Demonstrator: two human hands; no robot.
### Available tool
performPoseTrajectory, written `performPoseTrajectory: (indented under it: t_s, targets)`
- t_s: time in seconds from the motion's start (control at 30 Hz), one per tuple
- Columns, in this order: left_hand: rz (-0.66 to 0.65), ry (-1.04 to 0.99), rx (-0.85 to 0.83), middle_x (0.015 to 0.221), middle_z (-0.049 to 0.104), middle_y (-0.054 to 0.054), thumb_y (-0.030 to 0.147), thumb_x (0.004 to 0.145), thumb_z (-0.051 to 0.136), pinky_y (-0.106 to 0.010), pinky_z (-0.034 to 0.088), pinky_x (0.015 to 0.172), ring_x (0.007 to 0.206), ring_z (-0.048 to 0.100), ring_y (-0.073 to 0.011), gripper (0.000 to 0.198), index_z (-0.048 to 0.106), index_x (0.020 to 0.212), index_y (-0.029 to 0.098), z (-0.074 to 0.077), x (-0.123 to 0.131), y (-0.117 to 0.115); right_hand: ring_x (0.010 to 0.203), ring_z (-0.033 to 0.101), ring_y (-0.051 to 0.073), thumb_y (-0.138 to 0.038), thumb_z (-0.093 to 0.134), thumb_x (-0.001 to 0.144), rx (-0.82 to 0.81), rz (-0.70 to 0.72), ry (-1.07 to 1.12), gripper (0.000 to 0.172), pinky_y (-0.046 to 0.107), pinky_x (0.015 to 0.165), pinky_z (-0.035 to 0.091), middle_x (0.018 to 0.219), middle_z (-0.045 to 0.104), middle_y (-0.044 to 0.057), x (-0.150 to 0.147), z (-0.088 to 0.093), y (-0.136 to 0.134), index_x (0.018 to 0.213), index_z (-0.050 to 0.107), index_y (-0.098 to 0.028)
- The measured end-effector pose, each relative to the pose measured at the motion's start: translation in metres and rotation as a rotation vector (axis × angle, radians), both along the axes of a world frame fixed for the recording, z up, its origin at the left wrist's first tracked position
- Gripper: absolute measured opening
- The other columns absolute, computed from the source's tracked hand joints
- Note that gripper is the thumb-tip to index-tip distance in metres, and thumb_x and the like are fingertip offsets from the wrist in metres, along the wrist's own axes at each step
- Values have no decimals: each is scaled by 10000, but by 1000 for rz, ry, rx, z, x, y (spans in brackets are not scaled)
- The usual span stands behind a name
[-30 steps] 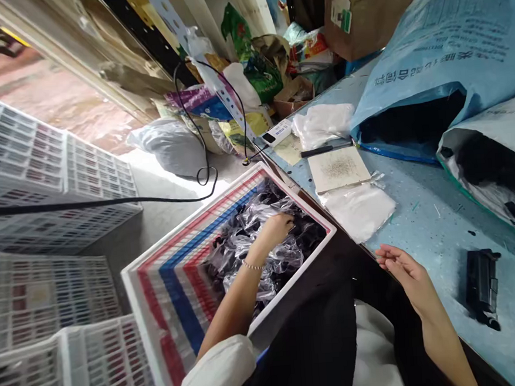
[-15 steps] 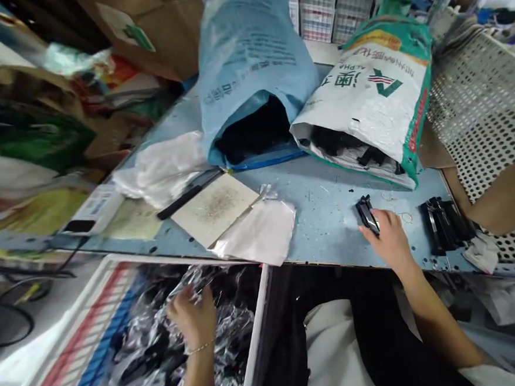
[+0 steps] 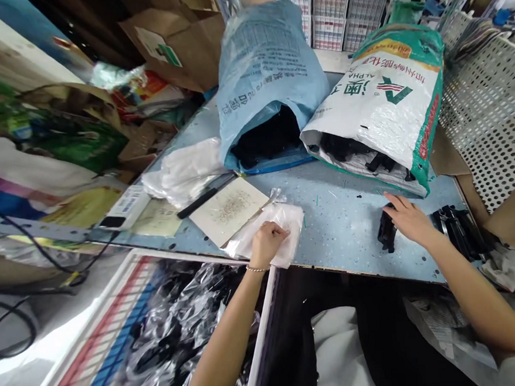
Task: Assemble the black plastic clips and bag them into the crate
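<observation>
My left hand (image 3: 267, 242) rests with curled fingers on a stack of clear plastic bags (image 3: 286, 220) near the front edge of the blue table (image 3: 339, 222). It pinches the top bag. My right hand (image 3: 407, 218) lies over a small black plastic part (image 3: 386, 234) on the table, fingers closing round it. More black parts (image 3: 456, 232) lie just to its right.
A blue sack (image 3: 266, 69) and a white-and-green sack (image 3: 387, 95) lie open at the back, both with black parts inside. A white crate (image 3: 170, 334) of bagged black parts stands below the table at left. A card (image 3: 230, 209), black pen (image 3: 205, 196) and perforated metal panel (image 3: 486, 118) are nearby.
My left hand came up out of the crate onto the stack of plastic bags. My right hand stayed on the black part on the table. The view swung right.
</observation>
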State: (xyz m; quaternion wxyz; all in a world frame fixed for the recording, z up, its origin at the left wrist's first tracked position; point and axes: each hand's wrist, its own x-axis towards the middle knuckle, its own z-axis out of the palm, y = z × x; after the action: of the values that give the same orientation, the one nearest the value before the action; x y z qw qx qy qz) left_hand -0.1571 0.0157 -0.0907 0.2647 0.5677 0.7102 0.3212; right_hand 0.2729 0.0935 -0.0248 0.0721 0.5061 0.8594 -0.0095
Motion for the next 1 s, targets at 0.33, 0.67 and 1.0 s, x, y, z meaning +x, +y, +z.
performPoseTrajectory:
  t_s: [0.33,0.67,1.0]
  targets:
    - [-136,101,107,1004,707,-103,157,870,438,-365,550,857,940,679,-227,280,701,966,164,-3,-17,-7,1252,572,372,-381,639,809,-316,-174,330,544,537,1073,444,1348,623,147,30,-4,-38,1320,608,-198]
    - [-151,84,119,1399,567,-163,89,809,497,-380,606,863,893,698,-186,568,547,1371,153,-12,-15,-13,642,711,138,-493,628,902,-1865,-632,1609,415,182,542,579,845,738,113,-198,-37,-89,1045,620,-103]
    - [-573,155,440,1532,450,-131,-8,901,343,-391,480,1122,1404,470,-218,742,218,1586,249,38,26,-66,605,576,106,-462,680,862,-1419,-674,1729,283,193,492,530,774,629,6,-238,-46,-78,886,596,-193]
